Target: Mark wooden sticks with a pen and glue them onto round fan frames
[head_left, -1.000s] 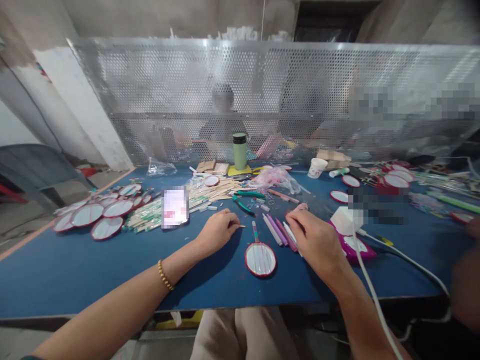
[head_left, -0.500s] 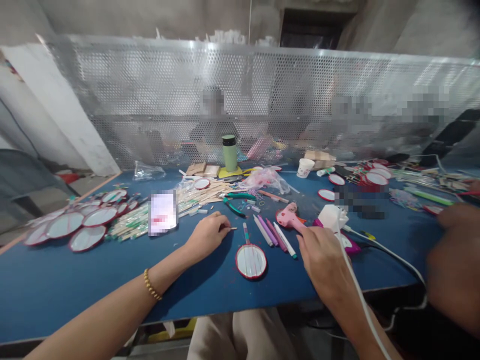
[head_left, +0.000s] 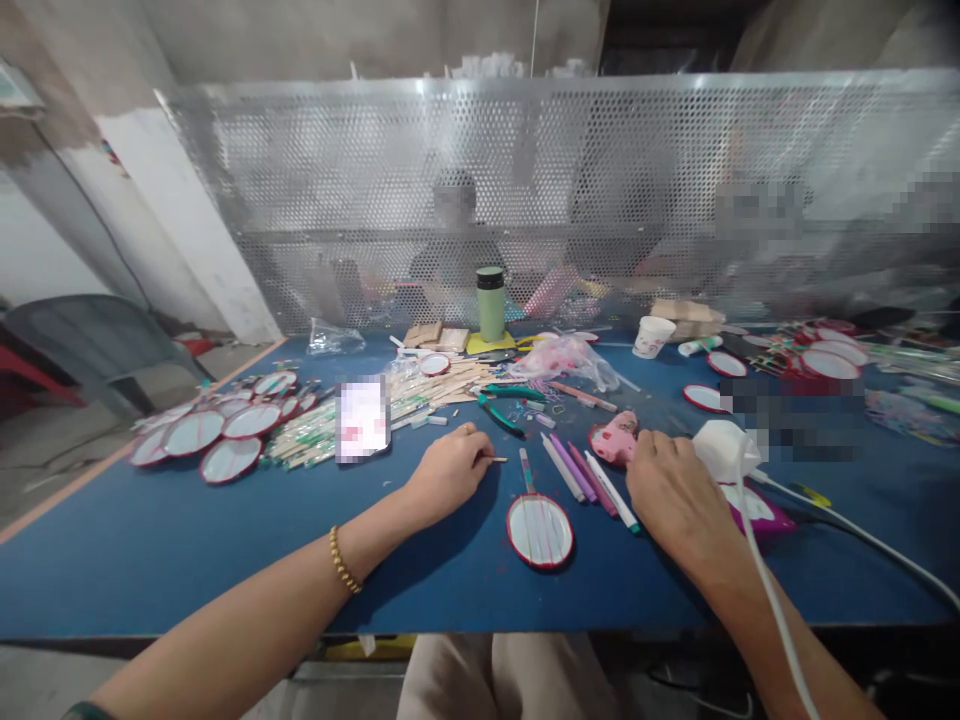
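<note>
My left hand (head_left: 455,470) is closed in a pinch on a thin, short wooden stick (head_left: 500,459), whose end pokes out to the right. A small round paddle with a red rim and white face (head_left: 540,532) lies just right of it, its handle pointing away from me. My right hand (head_left: 671,490) is closed round the handle of a pink glue gun (head_left: 619,440); the handle is mostly hidden by the fingers. Several marker pens (head_left: 577,475) lie between the paddle and my right hand.
Red-rimmed discs (head_left: 193,430) pile up at left, beside wrapped sticks (head_left: 304,432) and a lit phone (head_left: 363,420). Teal pliers (head_left: 499,412), a green bottle (head_left: 491,308) and a paper cup (head_left: 652,337) stand or lie farther back. A white cable (head_left: 769,590) crosses my right forearm.
The view has swung left, so the table's things appear farther right. My right hand has moved forward along the glue gun, covering more of it. The left hand keeps its pinch on the stick.
</note>
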`<action>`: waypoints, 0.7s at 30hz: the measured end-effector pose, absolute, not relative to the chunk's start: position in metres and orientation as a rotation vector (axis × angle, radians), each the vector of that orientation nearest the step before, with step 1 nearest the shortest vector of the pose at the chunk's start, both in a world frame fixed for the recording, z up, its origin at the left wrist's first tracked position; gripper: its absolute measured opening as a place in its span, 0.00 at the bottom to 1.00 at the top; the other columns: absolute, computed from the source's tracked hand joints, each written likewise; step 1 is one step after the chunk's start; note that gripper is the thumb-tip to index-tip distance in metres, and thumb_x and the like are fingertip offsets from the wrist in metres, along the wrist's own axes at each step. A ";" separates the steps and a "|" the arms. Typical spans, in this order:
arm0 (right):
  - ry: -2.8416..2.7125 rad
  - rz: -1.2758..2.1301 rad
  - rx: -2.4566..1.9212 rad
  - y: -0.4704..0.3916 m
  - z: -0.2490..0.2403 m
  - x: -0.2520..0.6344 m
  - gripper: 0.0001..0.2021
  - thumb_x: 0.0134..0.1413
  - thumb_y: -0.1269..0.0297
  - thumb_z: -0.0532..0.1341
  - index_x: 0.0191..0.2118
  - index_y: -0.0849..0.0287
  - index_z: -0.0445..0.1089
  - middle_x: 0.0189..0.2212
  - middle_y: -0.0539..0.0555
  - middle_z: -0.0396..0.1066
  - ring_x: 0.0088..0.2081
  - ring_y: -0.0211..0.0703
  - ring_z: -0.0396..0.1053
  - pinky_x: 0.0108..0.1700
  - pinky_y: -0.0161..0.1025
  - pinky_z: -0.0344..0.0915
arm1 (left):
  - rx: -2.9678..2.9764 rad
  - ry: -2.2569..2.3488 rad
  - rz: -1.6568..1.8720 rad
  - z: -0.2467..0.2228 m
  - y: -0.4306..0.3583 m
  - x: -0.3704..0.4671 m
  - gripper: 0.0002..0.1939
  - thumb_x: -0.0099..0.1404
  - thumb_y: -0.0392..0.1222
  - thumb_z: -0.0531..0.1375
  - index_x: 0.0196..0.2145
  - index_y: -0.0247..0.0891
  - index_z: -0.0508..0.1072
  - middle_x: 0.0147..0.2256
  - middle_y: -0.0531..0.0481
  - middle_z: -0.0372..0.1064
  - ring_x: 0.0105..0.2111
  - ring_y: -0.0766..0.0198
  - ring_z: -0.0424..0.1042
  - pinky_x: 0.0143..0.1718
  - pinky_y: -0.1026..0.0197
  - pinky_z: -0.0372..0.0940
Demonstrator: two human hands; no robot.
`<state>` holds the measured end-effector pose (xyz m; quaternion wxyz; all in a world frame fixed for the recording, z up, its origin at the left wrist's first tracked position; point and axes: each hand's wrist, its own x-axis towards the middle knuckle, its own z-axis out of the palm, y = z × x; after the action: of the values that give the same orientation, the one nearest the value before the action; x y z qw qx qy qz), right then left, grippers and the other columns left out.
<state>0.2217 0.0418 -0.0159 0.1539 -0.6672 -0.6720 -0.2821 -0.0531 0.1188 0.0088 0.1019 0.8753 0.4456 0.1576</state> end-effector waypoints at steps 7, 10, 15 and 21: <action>-2.005 -0.977 -2.005 0.037 -0.013 0.216 0.10 0.53 0.81 0.54 0.30 0.60 0.68 0.27 0.62 0.67 0.34 0.55 0.64 0.34 0.45 0.58 | 2.579 1.347 0.369 0.014 0.116 -0.051 0.08 0.66 0.33 0.56 0.37 0.39 0.75 0.40 0.46 0.71 0.39 0.59 0.72 0.40 0.60 0.64; -2.013 -0.993 -2.015 0.034 -0.006 0.213 0.11 0.54 0.82 0.54 0.29 0.61 0.68 0.27 0.62 0.67 0.33 0.54 0.64 0.35 0.44 0.58 | 2.580 1.351 0.329 0.017 0.115 -0.050 0.08 0.67 0.33 0.55 0.38 0.38 0.75 0.41 0.46 0.71 0.41 0.58 0.72 0.42 0.59 0.65; -2.018 -1.038 -1.931 0.027 0.005 0.215 0.07 0.59 0.76 0.54 0.33 0.62 0.68 0.28 0.60 0.68 0.31 0.52 0.65 0.33 0.43 0.59 | 2.574 1.362 0.341 0.016 0.115 -0.050 0.08 0.67 0.33 0.55 0.37 0.38 0.74 0.41 0.46 0.71 0.41 0.58 0.72 0.42 0.59 0.65; -1.795 -0.887 -1.473 0.027 0.006 0.218 0.14 0.66 0.64 0.48 0.48 0.65 0.67 0.38 0.64 0.72 0.37 0.51 0.72 0.37 0.43 0.66 | 2.548 1.343 0.441 0.009 0.116 -0.049 0.07 0.67 0.34 0.55 0.35 0.38 0.73 0.39 0.47 0.71 0.39 0.59 0.71 0.39 0.60 0.65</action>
<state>0.2175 0.0267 0.0056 0.3221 -0.5612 -0.6836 -0.3378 -0.0489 0.1156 0.0089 0.1135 0.8687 0.4581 0.1503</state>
